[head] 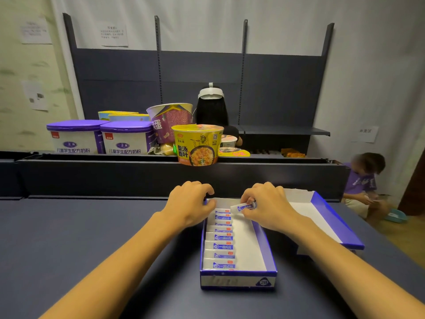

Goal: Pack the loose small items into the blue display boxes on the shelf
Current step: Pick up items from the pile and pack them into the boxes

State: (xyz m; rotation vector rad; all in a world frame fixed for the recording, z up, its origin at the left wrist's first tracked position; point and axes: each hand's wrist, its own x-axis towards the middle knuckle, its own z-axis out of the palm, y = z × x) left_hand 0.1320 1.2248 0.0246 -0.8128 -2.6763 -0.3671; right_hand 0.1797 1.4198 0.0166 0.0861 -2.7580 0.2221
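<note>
Two blue boxes (238, 276); two purple-lidded tubs (76, 137); two hands (190, 203)

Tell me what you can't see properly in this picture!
All in the head view:
- The far end of the blue cardboard display box: both hands cover it.
- The small white-and-blue packet in the right hand: its fingers hide one end, the print is too small to read.
- The left hand: its fingertips curl out of sight at the box's corner.
- The white paper notices on the wall: too blurred to read.
</note>
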